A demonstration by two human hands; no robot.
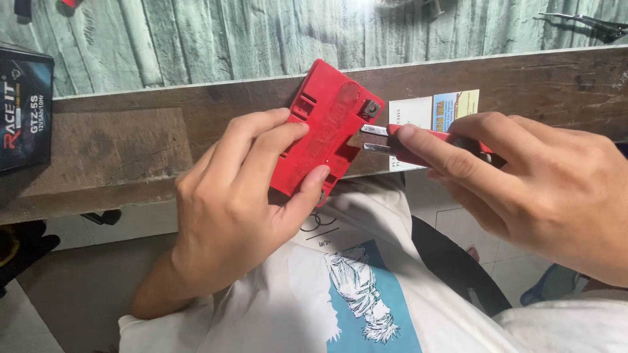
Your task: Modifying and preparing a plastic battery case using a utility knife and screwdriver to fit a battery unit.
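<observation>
My left hand [239, 196] grips a flat red plastic battery case [325, 124], tilted and held against the edge of a dark wooden counter [131, 150]. A metal terminal [371, 108] sits at the case's upper right corner. My right hand [530, 183] holds red-handled pliers [418, 140], whose metal jaws [374, 138] touch the right side of the case just below the terminal.
A small printed card [432, 111] lies on the counter behind the pliers. A dark boxed battery [25, 108] stands at the left. Metal scissors [589, 25] lie on the grey-green surface at the back right. My white shirt with a blue print [360, 294] fills the bottom.
</observation>
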